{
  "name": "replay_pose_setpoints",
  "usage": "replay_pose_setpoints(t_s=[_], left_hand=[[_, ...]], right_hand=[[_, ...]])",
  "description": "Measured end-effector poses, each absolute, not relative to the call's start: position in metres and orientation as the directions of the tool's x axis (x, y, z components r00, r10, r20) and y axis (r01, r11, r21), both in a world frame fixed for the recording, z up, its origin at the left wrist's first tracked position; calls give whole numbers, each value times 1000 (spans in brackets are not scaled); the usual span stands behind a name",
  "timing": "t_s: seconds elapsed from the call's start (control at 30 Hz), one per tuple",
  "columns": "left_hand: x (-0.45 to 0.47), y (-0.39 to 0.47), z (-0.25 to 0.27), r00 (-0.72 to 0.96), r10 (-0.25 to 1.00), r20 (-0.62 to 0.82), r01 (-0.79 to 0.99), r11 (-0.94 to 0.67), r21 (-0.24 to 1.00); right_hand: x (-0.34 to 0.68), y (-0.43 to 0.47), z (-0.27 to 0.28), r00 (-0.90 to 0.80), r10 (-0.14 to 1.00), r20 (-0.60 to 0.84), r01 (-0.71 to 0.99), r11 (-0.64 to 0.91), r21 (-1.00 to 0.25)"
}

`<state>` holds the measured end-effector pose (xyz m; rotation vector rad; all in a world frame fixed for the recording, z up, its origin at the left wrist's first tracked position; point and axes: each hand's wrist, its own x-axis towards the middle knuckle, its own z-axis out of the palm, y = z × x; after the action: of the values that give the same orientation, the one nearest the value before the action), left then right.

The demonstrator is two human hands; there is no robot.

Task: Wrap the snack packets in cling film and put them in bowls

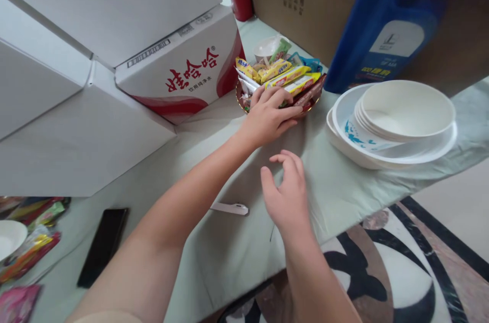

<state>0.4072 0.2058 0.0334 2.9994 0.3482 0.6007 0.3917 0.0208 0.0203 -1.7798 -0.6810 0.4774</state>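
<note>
My left hand [269, 113] reaches forward and lies over the near side of a bowl [239, 101] with a gold-dotted rim. Its fingers are spread across wrapped snacks [286, 77] in yellow, white and brown packets; the fingertips partly disappear among them. Closer to me, my right hand [287, 193] hovers above the cloth, thumb and fingers apart and slightly curled, nothing between them. A slim white plastic tool [232, 208] lies on the cloth left of the right hand, its far end hidden by my left forearm.
A white and red carton [187, 76] stands left of the bowl. Behind are a brown cardboard box [298, 17] and a blue bottle [376, 32]. Stacked paper bowls [407, 109] sit in a white basin [439, 147] at right. A black phone [103, 246] and snack packets [34, 244] lie at left.
</note>
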Motion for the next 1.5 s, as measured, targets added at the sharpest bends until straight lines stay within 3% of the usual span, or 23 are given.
replay_pose_setpoints(t_s=[0.17, 0.27, 0.4, 0.63, 0.77, 0.9, 1.03, 1.23, 1.5], left_hand=[[449, 232, 30, 876, 281, 392, 234, -958, 165], [473, 249, 27, 846, 333, 417, 262, -940, 219], [503, 267, 23, 816, 398, 420, 328, -916, 232], [540, 278, 27, 797, 480, 368, 453, -877, 161], [540, 258, 39, 740, 591, 322, 564, -806, 182], [508, 237, 41, 681, 559, 473, 563, -813, 151], [475, 244, 22, 770, 531, 355, 490, -847, 204], [487, 267, -5, 866, 442, 233, 377, -884, 276], [513, 279, -22, 825, 527, 204, 432, -821, 373]], right_hand=[[385, 21, 25, 738, 674, -32, 120, -178, -977], [388, 22, 22, 754, 640, -147, -126, -78, -989], [390, 24, 19, 724, 609, -324, -450, 61, -891], [392, 27, 25, 683, 596, -422, -590, 109, -800], [404, 29, 23, 627, 588, -511, -744, 258, -616], [413, 30, 19, 614, 549, -567, -778, 302, -551], [406, 33, 22, 609, 536, -584, -784, 299, -544], [394, 38, 32, 502, 596, -627, -861, 278, -425], [412, 33, 28, 503, 519, -691, -863, 354, -361]])
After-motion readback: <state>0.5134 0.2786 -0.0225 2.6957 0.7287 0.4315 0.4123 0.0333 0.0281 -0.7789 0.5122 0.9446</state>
